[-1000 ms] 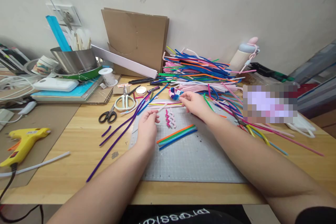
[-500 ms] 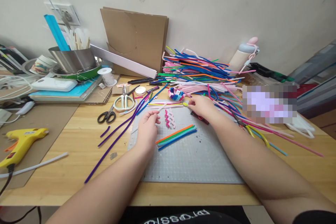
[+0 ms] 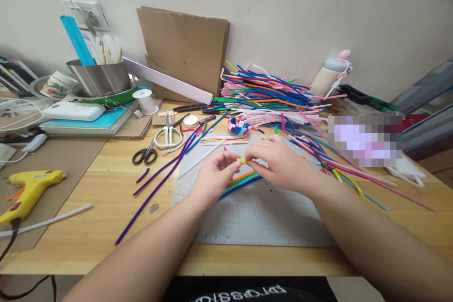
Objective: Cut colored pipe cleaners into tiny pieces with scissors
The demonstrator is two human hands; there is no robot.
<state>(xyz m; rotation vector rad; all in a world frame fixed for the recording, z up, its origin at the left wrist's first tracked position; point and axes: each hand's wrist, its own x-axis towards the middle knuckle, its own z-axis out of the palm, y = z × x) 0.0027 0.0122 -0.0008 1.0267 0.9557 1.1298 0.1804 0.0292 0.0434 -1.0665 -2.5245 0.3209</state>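
Observation:
A small yellow coil [image 3: 241,161] is pinched between my two hands above the grey cutting mat [image 3: 262,226]. My left hand [image 3: 217,174] grips its left end with thumb and fingers, while my right hand [image 3: 274,160] closes on its right end. Below them, orange, green and blue pipe cleaners [image 3: 240,181] lie side by side, partly covered by my hands. Behind my left hand are pink, yellow and white strips [image 3: 223,140] and a long white strip [image 3: 198,161]. A striped coiled bundle [image 3: 238,126] rests at the mat's back edge.
White-handled scissors [image 3: 168,136], black scissors [image 3: 145,153] and purple pipe cleaners [image 3: 155,177] lie left of the mat. A yellow glue gun [image 3: 33,188] is far left. Behind, a colourful pile [image 3: 269,94] sits near a bottle [image 3: 327,75]; yellow-handled scissors [image 3: 338,179] are right.
My right hand has brought the yellow piece toward me from the mat's back edge. My left hand has moved right, letting go of the white strip, and now grips the yellow piece too.

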